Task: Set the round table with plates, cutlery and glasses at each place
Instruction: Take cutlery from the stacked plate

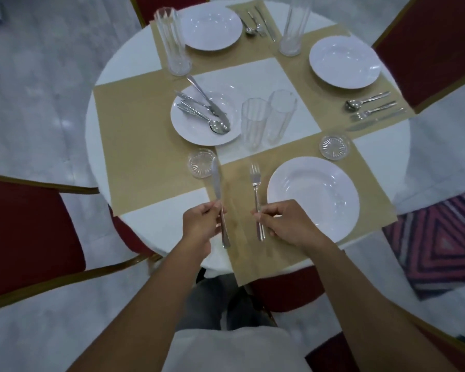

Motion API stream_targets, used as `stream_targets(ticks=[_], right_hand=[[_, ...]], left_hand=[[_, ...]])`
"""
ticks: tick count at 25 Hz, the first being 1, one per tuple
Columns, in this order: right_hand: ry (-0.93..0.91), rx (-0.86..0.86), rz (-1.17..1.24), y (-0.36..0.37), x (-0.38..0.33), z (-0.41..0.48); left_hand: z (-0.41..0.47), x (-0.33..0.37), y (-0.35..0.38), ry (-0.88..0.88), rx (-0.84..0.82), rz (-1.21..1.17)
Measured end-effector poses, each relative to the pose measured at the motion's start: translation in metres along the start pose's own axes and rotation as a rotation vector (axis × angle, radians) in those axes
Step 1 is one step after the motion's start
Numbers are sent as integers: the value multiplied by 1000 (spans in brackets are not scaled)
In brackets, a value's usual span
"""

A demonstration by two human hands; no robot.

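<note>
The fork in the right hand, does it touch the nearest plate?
Apart. The head view shows a strip of placemat between the fork and the nearest plate.

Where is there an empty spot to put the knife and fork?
The near mat, left of the near plate, is bare. So is the left mat, beside the cutlery plate. The middle is crowded with two glasses.

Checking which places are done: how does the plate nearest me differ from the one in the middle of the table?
The near plate is bare; the middle plate carries a heap of cutlery. The near plate sits by the edge of the table, the middle plate toward the centre, beside two glasses. Both are white and round.
</note>
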State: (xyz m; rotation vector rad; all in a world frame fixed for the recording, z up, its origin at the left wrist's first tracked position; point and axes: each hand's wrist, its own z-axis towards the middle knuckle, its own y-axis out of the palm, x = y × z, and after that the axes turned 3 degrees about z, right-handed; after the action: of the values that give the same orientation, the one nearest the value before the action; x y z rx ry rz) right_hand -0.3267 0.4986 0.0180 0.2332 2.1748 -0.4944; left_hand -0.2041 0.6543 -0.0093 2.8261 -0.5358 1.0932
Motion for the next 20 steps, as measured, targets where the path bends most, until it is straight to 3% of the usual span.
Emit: stream_targets(ticks=[5,12,20], right_hand=[[51,21,-5,5,19,-8],[-18,8,-105,18,23,0],[-21,12,-114,19,31,-2]], left_hand=[[3,-32,4,-8,74,146],[1,-39,7,76,191,413],[4,-35,9,86,228,481]])
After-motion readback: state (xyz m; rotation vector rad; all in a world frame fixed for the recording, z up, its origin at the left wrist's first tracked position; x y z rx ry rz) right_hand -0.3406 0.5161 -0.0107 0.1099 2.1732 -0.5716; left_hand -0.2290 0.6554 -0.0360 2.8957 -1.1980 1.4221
